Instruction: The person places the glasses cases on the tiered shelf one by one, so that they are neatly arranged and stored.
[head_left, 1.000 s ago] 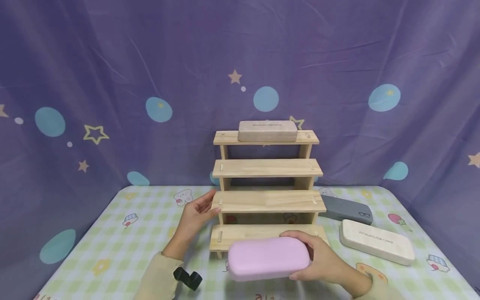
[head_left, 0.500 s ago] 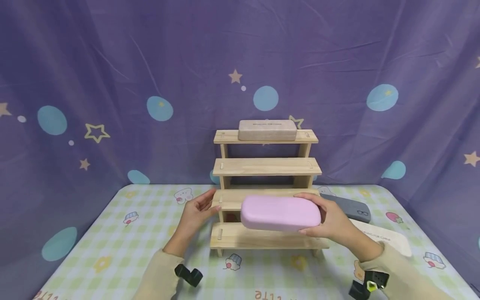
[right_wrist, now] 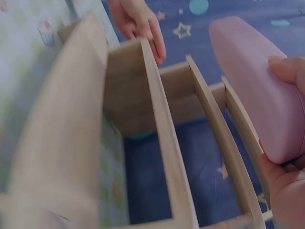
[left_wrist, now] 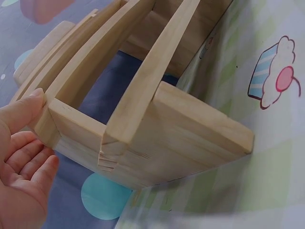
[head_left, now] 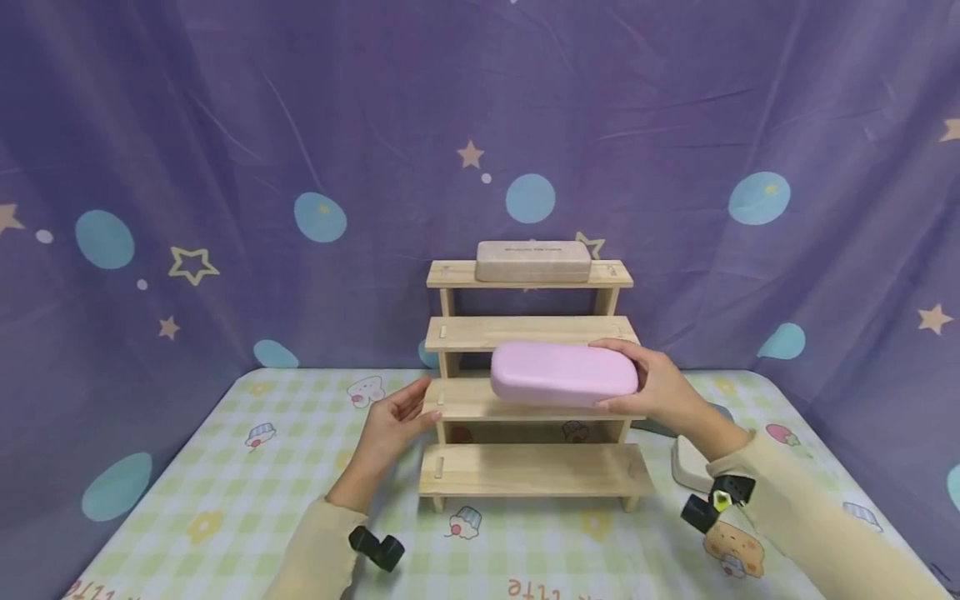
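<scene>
In the head view my right hand (head_left: 660,387) grips the right end of a pink glasses case (head_left: 564,373), thumb below and fingers over the top. The case hangs in front of the second and third tiers of a wooden stepped shelf (head_left: 536,471). In the right wrist view the case (right_wrist: 257,86) is apart from the boards. My left hand (head_left: 392,425) touches the left end of the second tier from the bottom. Its thumb (left_wrist: 28,107) lies on the board in the left wrist view, the other fingers loosely bent beside the shelf's side.
A beige case (head_left: 533,262) lies on the top tier. Right of the shelf, a cream case (head_left: 690,465) and a dark grey case (head_left: 652,427) lie on the checked tablecloth (head_left: 300,467), partly hidden by my right arm. A purple curtain (head_left: 375,150) hangs behind.
My right hand has raised the pink glasses case from before the bottom tier to the height of the middle tiers, slightly rightward. The left hand has stayed at the shelf's left end.
</scene>
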Available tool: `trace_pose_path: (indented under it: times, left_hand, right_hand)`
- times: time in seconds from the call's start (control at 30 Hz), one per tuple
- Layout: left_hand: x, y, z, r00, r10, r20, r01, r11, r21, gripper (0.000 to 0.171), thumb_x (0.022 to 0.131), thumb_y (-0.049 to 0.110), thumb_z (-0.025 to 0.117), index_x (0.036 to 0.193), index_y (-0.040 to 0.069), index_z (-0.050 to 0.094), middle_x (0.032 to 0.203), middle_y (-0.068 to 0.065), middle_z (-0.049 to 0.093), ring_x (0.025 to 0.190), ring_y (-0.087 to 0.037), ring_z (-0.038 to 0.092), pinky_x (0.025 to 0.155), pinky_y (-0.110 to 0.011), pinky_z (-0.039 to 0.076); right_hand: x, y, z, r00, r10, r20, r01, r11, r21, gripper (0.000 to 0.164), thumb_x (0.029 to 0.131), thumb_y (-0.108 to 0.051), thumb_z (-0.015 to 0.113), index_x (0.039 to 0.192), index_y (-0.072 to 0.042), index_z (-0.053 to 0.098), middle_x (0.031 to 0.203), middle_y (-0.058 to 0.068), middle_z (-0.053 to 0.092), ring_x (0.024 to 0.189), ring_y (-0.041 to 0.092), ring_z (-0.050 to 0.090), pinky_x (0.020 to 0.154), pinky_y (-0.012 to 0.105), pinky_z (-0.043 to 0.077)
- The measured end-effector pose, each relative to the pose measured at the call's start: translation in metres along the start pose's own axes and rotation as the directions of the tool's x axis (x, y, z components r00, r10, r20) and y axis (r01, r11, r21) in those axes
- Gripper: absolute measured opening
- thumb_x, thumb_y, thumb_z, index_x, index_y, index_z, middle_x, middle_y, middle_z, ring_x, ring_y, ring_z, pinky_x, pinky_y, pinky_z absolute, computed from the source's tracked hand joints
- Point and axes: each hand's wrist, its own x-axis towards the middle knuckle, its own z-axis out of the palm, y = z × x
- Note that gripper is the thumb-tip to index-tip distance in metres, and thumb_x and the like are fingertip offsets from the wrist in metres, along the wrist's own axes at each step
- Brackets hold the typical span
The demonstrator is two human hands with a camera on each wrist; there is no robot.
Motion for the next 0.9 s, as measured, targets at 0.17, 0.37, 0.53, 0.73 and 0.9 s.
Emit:
trace_pose_path:
  times: [0.17, 0.37, 0.53, 0.73, 0.9]
  left_hand:
    - [0.001, -0.001, 0.0, 1.0, 0.001, -0.003, -0.001, 1.0, 0.004, 0.059, 0.081, 0.003, 0.073, 0.135, -0.003, 0.048, 0.138, -0.013, 0.049, 0.127, -0.022, 0.047, 0.102, -0.022, 0.041]
    - [0.001, -0.003, -0.001, 1.0, 0.003, 0.004, -0.003, 1.0, 0.008, 0.06, 0.081, 0.005, 0.073, 0.135, -0.003, 0.048, 0.139, -0.013, 0.049, 0.128, -0.022, 0.046, 0.103, -0.025, 0.04]
    - [0.003, -0.003, -0.002, 1.0, -0.001, 0.004, 0.001, 1.0, 0.011, 0.06, 0.081, 0.006, 0.074, 0.135, -0.002, 0.049, 0.138, -0.013, 0.049, 0.127, -0.022, 0.047, 0.104, -0.026, 0.04]
    - [0.003, -0.002, -0.002, 1.0, 0.001, 0.004, -0.002, 1.0, 0.026, 0.059, 0.081, 0.007, 0.074, 0.134, -0.001, 0.049, 0.138, -0.012, 0.05, 0.127, -0.021, 0.047, 0.104, -0.026, 0.04]
    - [0.002, -0.001, -0.001, 1.0, -0.006, -0.003, 0.006, 0.999, 0.034, 0.059, 0.081, 0.007, 0.074, 0.134, -0.001, 0.05, 0.138, -0.012, 0.05, 0.125, -0.022, 0.049, 0.103, -0.026, 0.041]
  right_hand:
    - [0.024, 0.002, -0.011, 1.0, 0.005, 0.028, -0.006, 1.0, 0.026, 0.073, 0.064, -0.006, 0.085, 0.13, -0.008, 0.054, 0.122, 0.013, 0.057, 0.099, 0.021, 0.054, 0.08, 0.021, 0.051]
    - [0.046, 0.004, -0.018, 0.996, 0.061, 0.068, -0.066, 0.995, 0.07, 0.071, 0.066, -0.004, 0.084, 0.13, -0.008, 0.054, 0.122, 0.013, 0.056, 0.1, 0.022, 0.053, 0.08, 0.023, 0.049]
    - [0.062, 0.009, -0.021, 0.99, 0.086, 0.11, -0.094, 0.993, 0.074, 0.069, 0.068, -0.007, 0.083, 0.13, -0.007, 0.054, 0.121, 0.015, 0.057, 0.099, 0.021, 0.055, 0.08, 0.024, 0.05]
    - [0.077, 0.014, -0.02, 0.985, 0.078, 0.155, -0.089, 0.994, 0.061, 0.07, 0.069, -0.008, 0.082, 0.132, -0.008, 0.052, 0.123, 0.014, 0.056, 0.099, 0.023, 0.054, 0.082, 0.026, 0.05]
    - [0.085, 0.016, -0.017, 0.985, 0.079, 0.156, -0.09, 0.993, 0.069, 0.068, 0.069, -0.008, 0.082, 0.131, -0.009, 0.053, 0.122, 0.015, 0.055, 0.098, 0.024, 0.054, 0.081, 0.027, 0.05]
